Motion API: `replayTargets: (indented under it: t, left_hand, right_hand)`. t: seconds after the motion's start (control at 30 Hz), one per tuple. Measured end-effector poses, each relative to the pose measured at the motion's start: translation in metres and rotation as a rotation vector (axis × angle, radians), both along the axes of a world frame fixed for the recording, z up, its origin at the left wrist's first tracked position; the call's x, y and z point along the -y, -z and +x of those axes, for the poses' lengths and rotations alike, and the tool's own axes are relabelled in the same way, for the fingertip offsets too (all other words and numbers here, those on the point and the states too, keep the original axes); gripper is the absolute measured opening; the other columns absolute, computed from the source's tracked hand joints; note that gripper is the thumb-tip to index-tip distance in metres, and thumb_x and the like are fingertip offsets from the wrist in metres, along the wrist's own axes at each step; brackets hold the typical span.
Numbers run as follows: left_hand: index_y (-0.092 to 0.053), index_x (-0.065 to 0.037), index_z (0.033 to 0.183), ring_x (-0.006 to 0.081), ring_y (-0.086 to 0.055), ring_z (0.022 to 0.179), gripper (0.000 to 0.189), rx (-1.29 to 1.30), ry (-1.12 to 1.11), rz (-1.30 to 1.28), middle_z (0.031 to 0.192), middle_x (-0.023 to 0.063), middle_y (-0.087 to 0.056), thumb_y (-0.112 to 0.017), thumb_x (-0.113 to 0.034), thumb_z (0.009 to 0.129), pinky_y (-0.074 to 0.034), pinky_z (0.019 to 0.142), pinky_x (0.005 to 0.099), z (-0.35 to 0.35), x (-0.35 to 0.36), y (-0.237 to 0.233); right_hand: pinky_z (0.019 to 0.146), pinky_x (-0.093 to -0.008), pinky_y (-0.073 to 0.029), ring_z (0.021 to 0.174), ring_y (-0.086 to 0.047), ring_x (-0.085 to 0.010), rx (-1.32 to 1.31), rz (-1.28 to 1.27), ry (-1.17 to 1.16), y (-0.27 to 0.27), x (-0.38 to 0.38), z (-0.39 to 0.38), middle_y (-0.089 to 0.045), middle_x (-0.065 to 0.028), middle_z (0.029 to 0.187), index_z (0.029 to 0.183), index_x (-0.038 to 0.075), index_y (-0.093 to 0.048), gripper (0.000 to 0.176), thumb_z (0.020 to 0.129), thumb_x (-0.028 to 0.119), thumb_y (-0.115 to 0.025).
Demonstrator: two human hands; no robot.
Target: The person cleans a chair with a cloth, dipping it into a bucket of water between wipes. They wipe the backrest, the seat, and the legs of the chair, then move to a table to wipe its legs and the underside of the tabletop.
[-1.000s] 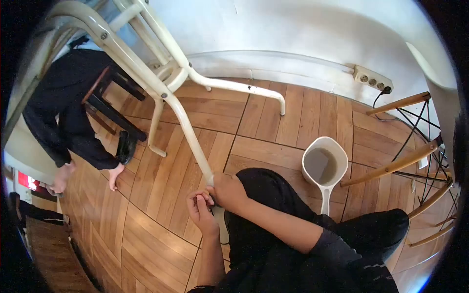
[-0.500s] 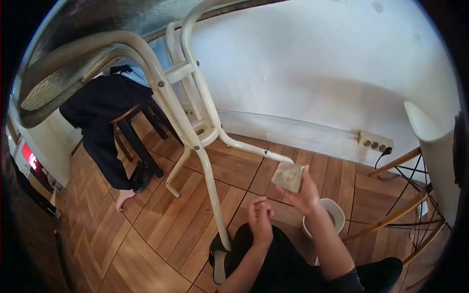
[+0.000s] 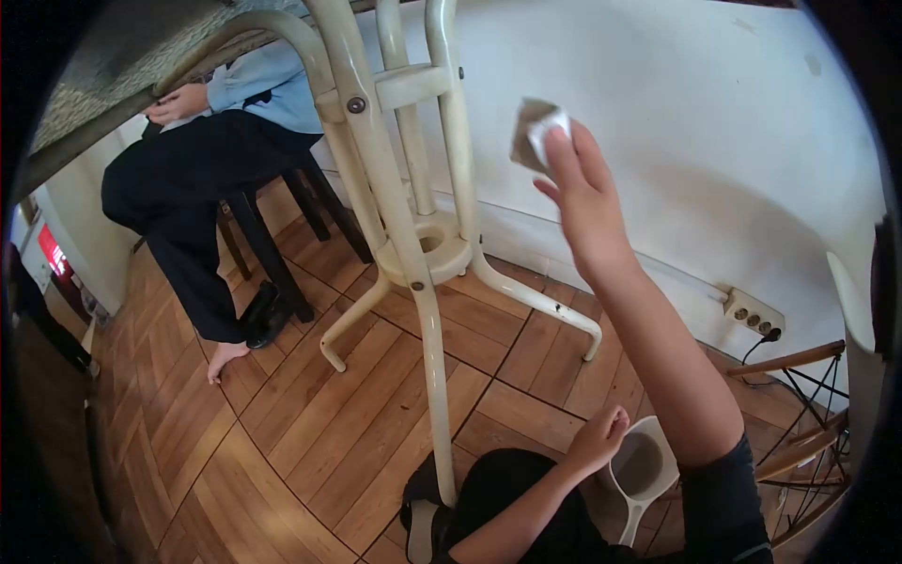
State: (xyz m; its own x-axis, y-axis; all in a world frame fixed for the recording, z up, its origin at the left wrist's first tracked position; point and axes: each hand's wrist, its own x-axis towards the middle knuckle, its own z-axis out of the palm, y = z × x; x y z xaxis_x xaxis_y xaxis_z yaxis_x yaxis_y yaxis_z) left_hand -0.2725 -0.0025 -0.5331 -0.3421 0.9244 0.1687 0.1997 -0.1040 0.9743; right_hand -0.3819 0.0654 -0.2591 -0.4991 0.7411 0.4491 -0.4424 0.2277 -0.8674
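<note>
My right hand (image 3: pixel 584 193) is raised in front of the white wall and grips a square, grey-beige sponge (image 3: pixel 531 136) with a white side under the fingers. Low beside my knee, my left hand (image 3: pixel 594 442) is curled closed, and nothing shows in it. Just right of that hand, a white dipper (image 3: pixel 669 461) with a handle stands on the floor, with greyish liquid inside. The cream metal table base (image 3: pixel 404 188) rises left of my right hand, apart from it.
A seated person (image 3: pixel 207 169) in dark trousers is on a dark stool (image 3: pixel 258 244) at the left. A power strip (image 3: pixel 754 312) with a plug sits against the wall. At right stands a chair with wooden legs (image 3: pixel 799 451). The table's underside (image 3: pixel 113 85) hangs overhead at upper left.
My right hand has lifted the sponge up toward the wall. My left hand has moved right, close to the dipper. The view has shifted, and more of the seated person shows.
</note>
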Motion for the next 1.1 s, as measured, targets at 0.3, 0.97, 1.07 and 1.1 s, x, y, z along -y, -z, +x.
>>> replayTargets:
  t: [0.3, 0.97, 1.07, 1.1]
  left_hand:
    - [-0.052, -0.002, 0.111, 0.0352, -0.058, 0.091, 0.029, 0.043, -0.004, -0.091, 0.094, 0.0196, -0.06, -0.049, -0.021, 0.089, -0.044, 0.076, 0.0401, -0.003, -0.01, 0.015]
    - [-0.05, 0.001, 0.114, 0.0266, -0.061, 0.091, 0.028, 0.367, -0.094, -0.083, 0.099, 0.0177, -0.061, -0.047, -0.011, 0.089, -0.046, 0.077, 0.034, -0.002, -0.02, 0.019]
    - [-0.051, 0.001, 0.113, 0.0277, -0.061, 0.093, 0.027, 0.583, -0.11, 0.103, 0.101, 0.0186, -0.061, -0.047, -0.011, 0.089, -0.045, 0.078, 0.0347, 0.017, -0.035, 0.074]
    - [-0.051, 0.001, 0.113, 0.0279, -0.06, 0.094, 0.027, 0.678, -0.095, 0.119, 0.102, 0.0189, -0.061, -0.047, -0.012, 0.089, -0.045, 0.078, 0.0348, 0.021, -0.039, 0.085]
  right_hand:
    - [0.061, -0.0362, -0.044, 0.063, -0.055, -0.0238, -0.071, 0.52, 0.056, 0.001, 0.008, -0.086, -0.056, -0.0135, 0.07, 0.107, 0.0, -0.046, 0.032, 0.097, 0.029, -0.04]
    - [0.052, -0.0406, -0.042, 0.057, -0.055, -0.0314, 0.013, 0.596, 0.186, -0.001, 0.011, -0.081, -0.054, -0.0168, 0.067, 0.095, -0.001, -0.045, 0.026, 0.094, 0.025, -0.046]
    - [0.061, -0.0407, -0.042, 0.067, -0.056, -0.0316, 0.032, 0.498, 0.164, 0.033, 0.017, -0.076, -0.056, -0.0165, 0.074, 0.099, -0.001, -0.048, 0.026, 0.093, 0.024, -0.048]
    - [0.066, -0.0405, -0.041, 0.074, -0.055, -0.0312, 0.065, 0.609, 0.265, 0.056, 0.013, -0.077, -0.057, -0.0159, 0.078, 0.102, -0.001, -0.049, 0.026, 0.092, 0.023, -0.049]
